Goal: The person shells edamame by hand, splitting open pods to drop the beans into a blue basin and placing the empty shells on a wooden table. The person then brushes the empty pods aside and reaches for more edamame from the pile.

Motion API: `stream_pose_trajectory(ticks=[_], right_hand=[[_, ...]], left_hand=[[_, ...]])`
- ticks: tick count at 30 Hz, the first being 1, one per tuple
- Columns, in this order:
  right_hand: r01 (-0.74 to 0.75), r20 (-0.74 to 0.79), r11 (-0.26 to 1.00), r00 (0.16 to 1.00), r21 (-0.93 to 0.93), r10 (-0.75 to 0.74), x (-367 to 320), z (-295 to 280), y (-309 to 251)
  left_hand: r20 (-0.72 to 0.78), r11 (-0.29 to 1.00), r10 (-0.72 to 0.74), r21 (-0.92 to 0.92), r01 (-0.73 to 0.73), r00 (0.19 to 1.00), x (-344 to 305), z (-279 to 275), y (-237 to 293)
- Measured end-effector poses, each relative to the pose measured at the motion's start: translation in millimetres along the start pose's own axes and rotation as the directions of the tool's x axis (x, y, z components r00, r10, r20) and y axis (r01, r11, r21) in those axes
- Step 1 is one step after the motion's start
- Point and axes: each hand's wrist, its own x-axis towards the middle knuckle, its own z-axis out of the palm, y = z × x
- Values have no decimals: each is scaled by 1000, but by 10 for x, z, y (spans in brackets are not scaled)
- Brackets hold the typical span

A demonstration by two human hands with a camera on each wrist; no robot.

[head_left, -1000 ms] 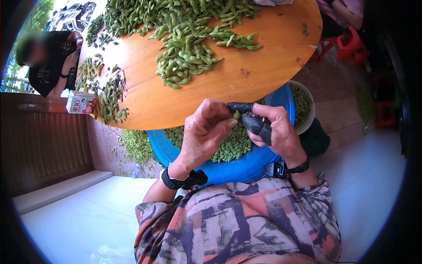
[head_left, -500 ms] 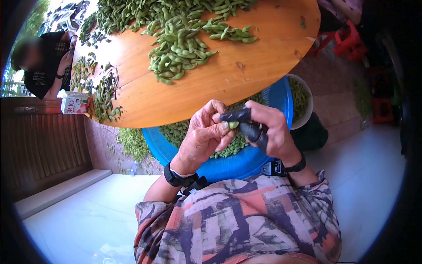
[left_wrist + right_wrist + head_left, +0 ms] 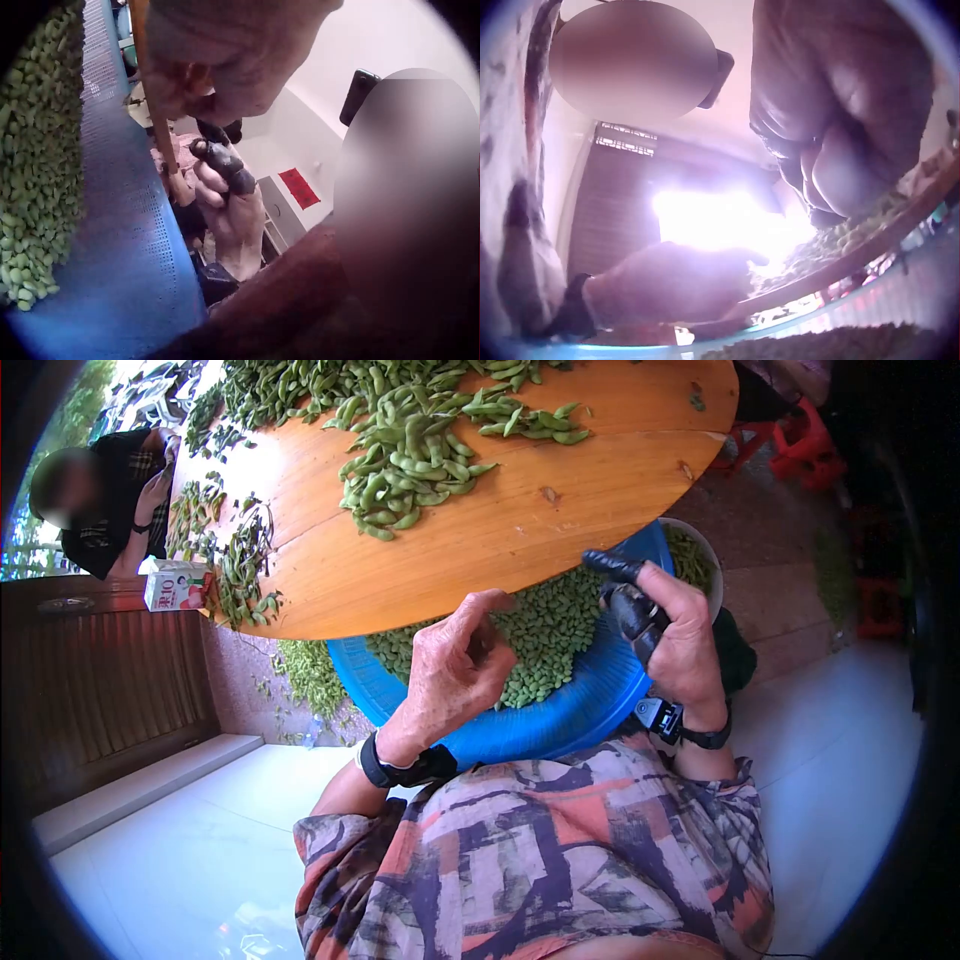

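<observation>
My left hand (image 3: pixel 458 660) is over the blue plastic basket (image 3: pixel 470 745), its index finger and thumb apart and the other fingers bent; no pod shows in it. To the right, my right hand (image 3: pixel 675 630) hovers near the basket's rim with black-wrapped thumb and finger (image 3: pixel 632 622) spread apart. Nothing shows between them. Shelled green soybeans (image 3: pixel 545 635) fill the basket below both hands and also appear as a bean heap (image 3: pixel 37 150) in the left wrist view. Glare washes out much of the right wrist view, where a hand (image 3: pixel 840 112) looms large.
A wooden table (image 3: pixel 560 550) overhangs the basket's far side and bears a big heap of soybean pods (image 3: pixel 410 460). A juice carton (image 3: pixel 177 586) stands at its left edge, near another person. A pale bowl (image 3: pixel 712 565) of pods sits right. Empty-looking hulls (image 3: pixel 315 675) litter the floor.
My hands were together at a green pod; they have since drawn apart, the right hand moving right and the left slightly left. The pod no longer shows.
</observation>
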Motion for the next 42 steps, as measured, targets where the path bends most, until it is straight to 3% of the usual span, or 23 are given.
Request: stream_pose_trajectory(ticks=[2,7,9,10,12,14,16,17,18,19,20,21,22,25,27,28,31,33,34,36,39,41,42], right_hand=[[36,35,996,999,85,-40,-6,105,34],[76,169,997,983,-11,-74,28,190,12],[34,194,999,980,23,-38,52,253,-83],[38,193,999,980,23,-42,58,287,-81],[105,104,987,988,122,-118,82,355,-60],[133,113,986,983,100,-144,104,287,-62],[104,13,991,994,85,-105,102,188,-23],[-48,53,995,998,91,44,-13,20,135],[-64,-64,994,995,90,70,-57,-96,180],[-78,-181,993,979,92,94,-66,-192,188],[-192,-309,975,926,108,217,-43,-278,160],[-138,-389,979,919,-150,70,-35,-387,219],[-244,-400,963,899,-118,179,-90,-532,341],[-237,-434,968,883,-84,179,-115,-775,465],[-361,-432,917,863,-167,261,-181,-869,486],[-359,-432,918,864,-169,259,-178,-867,489],[-268,-426,948,888,-170,175,-165,-864,463],[-385,-263,918,880,94,396,-147,-845,382],[-381,-267,919,880,96,393,-128,-789,357],[-172,-211,985,962,15,171,-61,-605,262],[-65,-70,997,995,37,67,13,-358,89],[-38,-7,996,999,80,39,66,-188,15],[-46,19,995,999,93,44,91,-107,-16]], left_hand=[[-20,1000,11,-7,-11,1000,14,17,13],[-46,997,-39,-70,36,998,-4,35,-65],[-34,965,-40,-259,29,999,-2,56,-67],[-36,966,-36,-257,26,999,3,88,-39],[79,798,-71,-593,104,994,13,135,61],[132,799,-92,-582,152,987,64,57,156],[156,946,117,-319,-62,981,203,-51,221],[146,978,208,-26,-207,967,281,-183,174],[40,948,265,171,-268,963,374,-283,119],[-62,850,428,368,-378,902,516,-391,20],[-129,862,347,435,-261,929,605,-498,3],[-146,799,371,553,-236,917,693,-584,-37],[-150,797,375,556,-236,915,766,-633,-73],[-56,702,459,634,-324,887,904,-666,-98],[10,631,454,702,-330,891,963,-627,-68],[75,553,440,763,-335,895,995,-605,-57],[54,539,476,770,-340,878,1069,-535,-154],[48,539,468,776,-328,883,1085,-541,-132],[41,583,464,738,-340,885,1066,-545,-115],[36,624,465,696,-356,885,1023,-533,-96],[-64,737,501,554,-387,863,936,-467,-74],[-122,941,255,262,-216,959,870,-425,4],[-116,941,257,256,-221,960,831,-382,5]])
